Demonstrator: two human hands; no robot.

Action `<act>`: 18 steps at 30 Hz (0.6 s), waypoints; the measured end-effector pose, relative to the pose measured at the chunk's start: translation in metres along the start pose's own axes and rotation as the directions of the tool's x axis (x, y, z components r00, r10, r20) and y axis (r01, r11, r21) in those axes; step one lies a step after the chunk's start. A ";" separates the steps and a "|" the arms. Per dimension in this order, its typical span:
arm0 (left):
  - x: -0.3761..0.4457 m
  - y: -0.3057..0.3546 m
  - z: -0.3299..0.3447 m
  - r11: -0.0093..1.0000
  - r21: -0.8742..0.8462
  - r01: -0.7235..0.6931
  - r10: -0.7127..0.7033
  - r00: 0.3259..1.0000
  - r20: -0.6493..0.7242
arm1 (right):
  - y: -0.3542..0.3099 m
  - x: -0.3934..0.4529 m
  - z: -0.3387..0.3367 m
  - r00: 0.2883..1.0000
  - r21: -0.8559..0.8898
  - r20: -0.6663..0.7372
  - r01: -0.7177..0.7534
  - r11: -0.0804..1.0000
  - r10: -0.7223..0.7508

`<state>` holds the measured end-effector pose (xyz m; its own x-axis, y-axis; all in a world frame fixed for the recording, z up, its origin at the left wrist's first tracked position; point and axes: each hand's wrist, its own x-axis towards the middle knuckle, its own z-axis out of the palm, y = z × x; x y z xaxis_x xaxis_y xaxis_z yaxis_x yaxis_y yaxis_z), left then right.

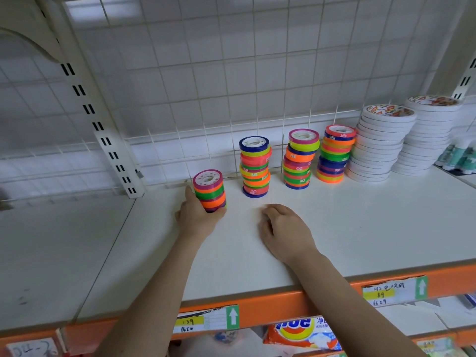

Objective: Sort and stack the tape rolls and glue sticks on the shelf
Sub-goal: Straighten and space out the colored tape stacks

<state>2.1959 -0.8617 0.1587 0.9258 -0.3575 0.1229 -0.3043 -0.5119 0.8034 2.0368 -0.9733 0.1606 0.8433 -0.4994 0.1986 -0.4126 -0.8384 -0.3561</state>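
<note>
The left hand (197, 213) has its fingers curled round a short stack of coloured tape rolls (210, 190) standing on the white shelf (360, 228), its fingertips hidden behind the stack, while the right hand (282, 228) rests palm-down on the board just beside it, fingers loosely bent and holding nothing. Behind them three taller coloured stacks (296, 159) stand apart in a row near the wire grid back (206, 86), with bare board between hands and front orange edge (283, 302). Two leaning white tape stacks (378, 145) follow to the right, and the glue sticks (458, 157) beyond are blurred and cut off.
</note>
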 end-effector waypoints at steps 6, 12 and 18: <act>-0.010 0.001 -0.005 0.942 0.328 0.073 -0.045 0.995 -0.092 | 0.000 0.001 0.001 1.000 0.000 -0.003 0.003 1.000 -0.003; -0.008 0.001 -0.001 0.930 0.367 0.000 0.033 0.996 -0.086 | 0.001 0.001 0.002 1.000 0.001 0.007 -0.001 1.000 0.001; -0.002 -0.004 0.002 0.939 0.344 0.016 0.006 0.998 -0.062 | 0.001 0.001 0.001 1.000 0.003 0.004 0.001 1.000 -0.001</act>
<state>2.1948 -0.8607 0.1543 0.9361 -0.3115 0.1632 -0.3480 -0.7547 0.5561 2.0374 -0.9741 0.1592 0.8452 -0.4973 0.1956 -0.4104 -0.8385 -0.3585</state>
